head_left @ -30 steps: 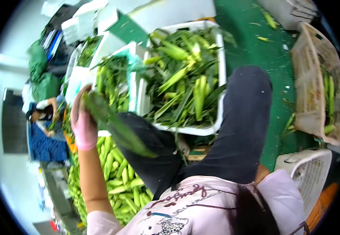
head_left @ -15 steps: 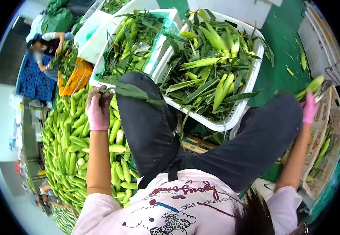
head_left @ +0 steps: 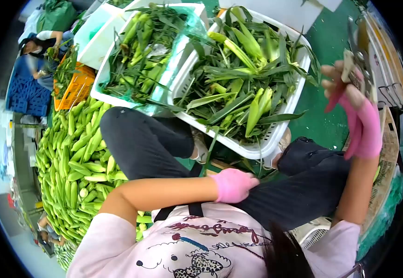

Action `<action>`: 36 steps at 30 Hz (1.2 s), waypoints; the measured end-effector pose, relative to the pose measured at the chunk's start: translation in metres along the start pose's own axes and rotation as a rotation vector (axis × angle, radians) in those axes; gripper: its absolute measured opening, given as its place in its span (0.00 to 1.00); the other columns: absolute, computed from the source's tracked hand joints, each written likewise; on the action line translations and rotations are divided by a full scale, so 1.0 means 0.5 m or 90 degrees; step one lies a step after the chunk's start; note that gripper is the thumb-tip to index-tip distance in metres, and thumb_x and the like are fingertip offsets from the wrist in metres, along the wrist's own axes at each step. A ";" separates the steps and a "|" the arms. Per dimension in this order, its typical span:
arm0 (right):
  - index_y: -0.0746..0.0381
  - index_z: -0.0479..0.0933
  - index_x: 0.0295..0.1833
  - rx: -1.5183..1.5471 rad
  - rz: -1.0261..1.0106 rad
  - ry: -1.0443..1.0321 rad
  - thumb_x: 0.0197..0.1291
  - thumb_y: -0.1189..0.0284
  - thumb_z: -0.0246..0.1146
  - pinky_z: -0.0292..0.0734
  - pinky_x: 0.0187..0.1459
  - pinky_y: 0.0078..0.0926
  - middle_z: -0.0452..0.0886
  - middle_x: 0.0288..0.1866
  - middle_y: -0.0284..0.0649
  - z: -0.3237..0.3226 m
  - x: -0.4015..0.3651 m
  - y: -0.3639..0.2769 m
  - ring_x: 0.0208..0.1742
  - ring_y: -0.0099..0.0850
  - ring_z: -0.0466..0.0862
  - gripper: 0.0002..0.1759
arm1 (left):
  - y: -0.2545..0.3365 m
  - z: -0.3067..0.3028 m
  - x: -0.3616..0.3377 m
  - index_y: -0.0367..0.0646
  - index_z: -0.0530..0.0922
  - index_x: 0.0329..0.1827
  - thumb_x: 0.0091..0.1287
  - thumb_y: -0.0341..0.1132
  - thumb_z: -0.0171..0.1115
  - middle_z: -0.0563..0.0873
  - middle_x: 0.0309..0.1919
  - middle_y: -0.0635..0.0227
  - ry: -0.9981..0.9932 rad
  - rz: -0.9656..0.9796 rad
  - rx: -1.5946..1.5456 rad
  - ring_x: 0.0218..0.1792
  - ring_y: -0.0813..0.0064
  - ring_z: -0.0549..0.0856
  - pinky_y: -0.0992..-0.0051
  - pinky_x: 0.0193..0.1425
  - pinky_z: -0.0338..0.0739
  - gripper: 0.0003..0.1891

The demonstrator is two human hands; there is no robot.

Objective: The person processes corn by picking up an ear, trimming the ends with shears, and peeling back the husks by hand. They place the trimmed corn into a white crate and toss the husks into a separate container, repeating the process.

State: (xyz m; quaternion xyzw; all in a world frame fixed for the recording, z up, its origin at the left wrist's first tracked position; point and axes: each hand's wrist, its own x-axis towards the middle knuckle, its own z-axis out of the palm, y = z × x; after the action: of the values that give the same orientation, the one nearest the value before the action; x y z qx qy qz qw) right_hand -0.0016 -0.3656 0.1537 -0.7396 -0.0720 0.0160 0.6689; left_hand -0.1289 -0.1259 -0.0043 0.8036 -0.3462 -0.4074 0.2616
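My left hand [head_left: 235, 186], in a pink glove, is closed low over my lap against the dark trousers [head_left: 285, 190]; its fingertips are hidden. Raised at the right is my right hand [head_left: 357, 109], gloved in pink with dark, soiled fingers. A metal hand tool with a pale handle [head_left: 348, 67] lies in its grip by the thumb, while the other fingers are partly stretched. Between my knees and beyond stands a white basket [head_left: 257, 152] heaped with corn husks and leaves [head_left: 229, 99]. Some green ears of corn [head_left: 260, 110] lie on top of the heap.
A large pile of green corn ears [head_left: 78, 162] spreads at my left. Beyond it are a second white crate [head_left: 103, 98] of leaves, an orange crate [head_left: 77, 88] and a seated person [head_left: 44, 41]. Another basket [head_left: 389, 134] stands close on my right.
My left hand has come from the left, where it held a leaf, down to my lap without it. My right hand has risen; the corn ear it held no longer shows there.
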 end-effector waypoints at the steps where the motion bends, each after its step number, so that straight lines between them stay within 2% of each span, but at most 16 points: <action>1: 0.74 0.68 0.70 0.005 -0.014 -0.001 0.64 0.62 0.59 0.77 0.59 0.35 0.80 0.63 0.55 -0.011 -0.010 -0.003 0.57 0.37 0.83 0.34 | -0.041 0.031 0.074 0.40 0.78 0.59 0.68 0.35 0.56 0.86 0.49 0.49 -0.146 -0.090 0.020 0.51 0.48 0.87 0.54 0.55 0.81 0.18; 3: 0.75 0.66 0.72 -0.076 -0.096 0.053 0.63 0.65 0.58 0.76 0.62 0.38 0.79 0.64 0.57 -0.030 -0.031 0.000 0.59 0.41 0.83 0.36 | -0.159 0.127 0.208 0.38 0.81 0.56 0.67 0.34 0.55 0.87 0.51 0.47 -0.195 -0.170 0.091 0.54 0.48 0.86 0.55 0.57 0.81 0.17; 4: 0.75 0.63 0.74 -0.110 -0.165 0.050 0.62 0.64 0.58 0.75 0.64 0.41 0.77 0.66 0.60 -0.055 -0.039 0.011 0.62 0.46 0.82 0.38 | -0.198 0.176 0.247 0.38 0.81 0.56 0.67 0.36 0.58 0.86 0.53 0.47 -0.009 -0.153 0.091 0.55 0.47 0.85 0.55 0.59 0.80 0.18; 5: 0.76 0.61 0.75 -0.155 -0.163 0.093 0.61 0.63 0.58 0.75 0.64 0.43 0.76 0.67 0.60 -0.063 -0.046 0.021 0.62 0.47 0.81 0.40 | -0.235 0.223 0.285 0.37 0.81 0.56 0.66 0.38 0.60 0.85 0.55 0.47 0.176 -0.126 0.092 0.55 0.46 0.84 0.56 0.61 0.79 0.19; 6: 0.76 0.59 0.76 -0.199 -0.159 0.136 0.61 0.62 0.59 0.74 0.63 0.44 0.75 0.68 0.60 -0.071 -0.053 0.032 0.63 0.48 0.81 0.42 | -0.249 0.230 0.318 0.37 0.81 0.56 0.66 0.38 0.60 0.85 0.55 0.47 0.304 -0.095 0.058 0.55 0.46 0.84 0.56 0.61 0.79 0.19; 7: 0.75 0.60 0.76 -0.233 -0.157 0.168 0.61 0.62 0.59 0.75 0.63 0.44 0.75 0.68 0.60 -0.078 -0.058 0.047 0.62 0.48 0.81 0.42 | -0.244 0.223 0.355 0.37 0.80 0.57 0.66 0.39 0.60 0.85 0.55 0.47 0.322 -0.103 0.022 0.55 0.46 0.84 0.56 0.61 0.79 0.20; 9: 0.75 0.60 0.75 -0.256 -0.108 0.189 0.61 0.63 0.60 0.75 0.62 0.43 0.75 0.67 0.59 -0.086 -0.073 0.096 0.61 0.47 0.81 0.41 | -0.248 0.219 0.415 0.36 0.80 0.57 0.67 0.40 0.60 0.85 0.56 0.46 0.273 -0.172 -0.010 0.55 0.46 0.84 0.56 0.61 0.79 0.20; 11: 0.75 0.61 0.75 -0.267 -0.042 0.183 0.61 0.63 0.60 0.75 0.60 0.43 0.76 0.67 0.59 -0.085 -0.076 0.155 0.60 0.47 0.81 0.41 | -0.301 0.240 0.415 0.36 0.80 0.58 0.67 0.41 0.60 0.85 0.56 0.46 0.247 -0.233 0.004 0.55 0.46 0.84 0.56 0.61 0.79 0.21; 15: 0.74 0.62 0.75 -0.284 0.097 0.121 0.61 0.64 0.62 0.76 0.58 0.41 0.76 0.65 0.57 -0.052 -0.017 0.273 0.58 0.45 0.81 0.40 | -0.420 0.268 0.250 0.36 0.79 0.59 0.67 0.43 0.60 0.84 0.56 0.45 0.212 -0.381 -0.029 0.55 0.46 0.84 0.56 0.61 0.79 0.23; 20: 0.73 0.63 0.74 -0.295 0.190 0.033 0.61 0.64 0.63 0.77 0.55 0.40 0.77 0.64 0.55 -0.039 0.095 0.373 0.56 0.44 0.81 0.39 | -0.425 0.257 0.169 0.36 0.78 0.61 0.67 0.46 0.60 0.84 0.57 0.44 0.173 -0.455 -0.154 0.55 0.46 0.84 0.56 0.60 0.79 0.25; 25: 0.73 0.64 0.73 -0.327 0.134 -0.008 0.61 0.65 0.65 0.78 0.52 0.38 0.78 0.63 0.54 -0.026 0.168 0.407 0.53 0.42 0.81 0.38 | -0.416 0.262 0.160 0.36 0.78 0.62 0.68 0.49 0.60 0.83 0.57 0.43 0.203 -0.434 -0.201 0.55 0.47 0.84 0.56 0.60 0.80 0.28; 29: 0.72 0.65 0.73 -0.343 0.067 -0.024 0.61 0.66 0.66 0.79 0.50 0.37 0.79 0.61 0.52 -0.014 0.226 0.381 0.51 0.41 0.82 0.38 | -0.385 0.244 0.175 0.36 0.77 0.64 0.68 0.51 0.60 0.83 0.58 0.42 0.217 -0.390 -0.200 0.55 0.47 0.84 0.56 0.60 0.80 0.30; 32: 0.71 0.66 0.72 -0.335 0.039 -0.057 0.60 0.66 0.67 0.79 0.48 0.36 0.80 0.60 0.51 0.006 0.265 0.335 0.49 0.40 0.82 0.37 | -0.308 0.188 0.170 0.36 0.76 0.65 0.68 0.53 0.60 0.83 0.58 0.42 0.131 -0.331 -0.146 0.55 0.47 0.84 0.56 0.60 0.80 0.31; 35: 0.71 0.67 0.72 -0.348 0.017 -0.113 0.60 0.67 0.68 0.80 0.46 0.36 0.81 0.60 0.50 0.059 0.258 0.286 0.48 0.39 0.82 0.37 | -0.237 0.102 0.161 0.36 0.76 0.66 0.68 0.54 0.60 0.83 0.58 0.41 -0.053 -0.230 -0.036 0.56 0.47 0.84 0.56 0.60 0.80 0.32; 36: 0.71 0.67 0.72 -0.356 0.010 -0.123 0.60 0.67 0.69 0.80 0.46 0.35 0.81 0.59 0.50 0.086 0.247 0.275 0.47 0.39 0.82 0.37 | -0.234 0.085 0.164 0.36 0.76 0.66 0.69 0.55 0.60 0.82 0.59 0.41 -0.030 -0.216 -0.014 0.56 0.47 0.84 0.56 0.60 0.80 0.33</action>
State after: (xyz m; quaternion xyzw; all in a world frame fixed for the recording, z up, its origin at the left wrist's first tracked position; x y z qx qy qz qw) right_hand 0.1268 -0.3203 0.0219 -0.8909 -0.1312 0.0716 0.4289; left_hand -0.0892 -0.1219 -0.1480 0.8377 -0.2074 -0.4683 0.1895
